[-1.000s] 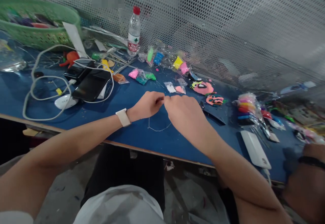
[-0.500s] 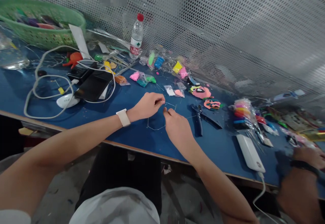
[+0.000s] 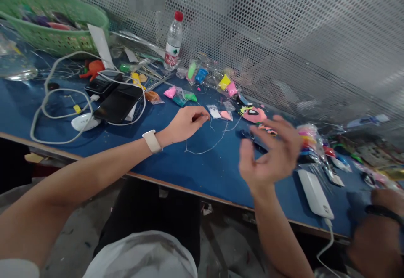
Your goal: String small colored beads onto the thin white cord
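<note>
My left hand (image 3: pixel 189 122) is closed in a pinch on a thin wire (image 3: pixel 205 150), which curves in a loose loop over the blue table. One end of the wire runs right, toward the clay pieces. My right hand (image 3: pixel 273 152) is raised over the table, fingers spread and blurred, with nothing seen in it. Beneath and behind it lie dark-handled pliers (image 3: pixel 246 134), mostly hidden. Just past the left fingertips are small bags of white clay (image 3: pixel 215 112) and peach clay (image 3: pixel 226 115). A pink clay figure (image 3: pixel 252 114) lies beyond my right hand.
A green basket (image 3: pixel 63 38), a capped bottle (image 3: pixel 174 42) and several clay packets line the back. Cables loop around a black phone (image 3: pixel 118 103) and a white mouse (image 3: pixel 85 122) at left. A white power bank (image 3: pixel 315 194) lies right, near another person's hand (image 3: pixel 388 202).
My right hand has let go of the wire, lifted and moved right, its fingers opening over the pliers. The left hand keeps its pinch; the wire loop has spread wider.
</note>
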Demonstrator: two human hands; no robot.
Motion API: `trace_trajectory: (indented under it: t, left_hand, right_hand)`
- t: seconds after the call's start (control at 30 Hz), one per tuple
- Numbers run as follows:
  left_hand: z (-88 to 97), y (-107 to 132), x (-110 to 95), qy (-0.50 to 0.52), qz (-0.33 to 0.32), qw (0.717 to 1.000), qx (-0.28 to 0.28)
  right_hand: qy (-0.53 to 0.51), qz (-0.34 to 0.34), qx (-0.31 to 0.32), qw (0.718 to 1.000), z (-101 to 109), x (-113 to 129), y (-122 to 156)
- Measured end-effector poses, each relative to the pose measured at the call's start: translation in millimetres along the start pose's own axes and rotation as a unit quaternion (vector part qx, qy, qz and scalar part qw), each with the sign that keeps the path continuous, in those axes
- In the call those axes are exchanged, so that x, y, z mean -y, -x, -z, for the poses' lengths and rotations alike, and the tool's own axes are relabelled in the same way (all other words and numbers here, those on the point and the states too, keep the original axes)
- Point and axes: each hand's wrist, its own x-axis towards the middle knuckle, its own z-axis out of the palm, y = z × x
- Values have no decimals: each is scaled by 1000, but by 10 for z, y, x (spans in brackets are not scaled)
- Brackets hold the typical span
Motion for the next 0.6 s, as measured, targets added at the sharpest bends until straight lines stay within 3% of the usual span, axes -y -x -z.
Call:
trace_trajectory:
  t: [0.03, 0.07, 0.1, 0.17, 0.2, 0.27, 0.33, 0.37, 0.47, 0.6]
  left_hand:
    - [5, 5, -15, 23, -4, 1000, -2]
    - [8, 11, -27, 44, -12, 999, -2]
    - [8, 19, -36, 62, -24, 998, -2]
    - [1, 38, -44, 81, -51, 995, 3]
    - [-4, 47, -43, 83, -63, 995, 6]
    - [-17, 68, -35, 67, -79, 994, 11]
    - [-34, 89, -24, 25, -93, 995, 9]
    - [-44, 100, -20, 0, -101, 995, 6]
    - [-80, 131, -20, -61, -117, 991, 2]
    - [-122, 152, -46, -80, -96, 992, 13]
  right_hand:
    - [-17, -50, -67, 996, -5, -113, -56]
    - [-54, -90, -96, 990, -42, -227, -118]
    - [-115, -121, -85, 982, -105, -335, -183]
    - [-276, -160, 69, 945, -281, -503, -299]
    - [-343, -180, 179, 905, -378, -552, -342]
    - [-450, -229, 346, 791, -558, -574, -376]
    - [-537, -258, 421, 684, -691, -514, -340]
    - [-571, -265, 422, 652, -736, -469, -303]
    - [-622, -281, 401, 611, -788, -343, -169]
    - [-616, -310, 385, 613, -759, -301, -76]
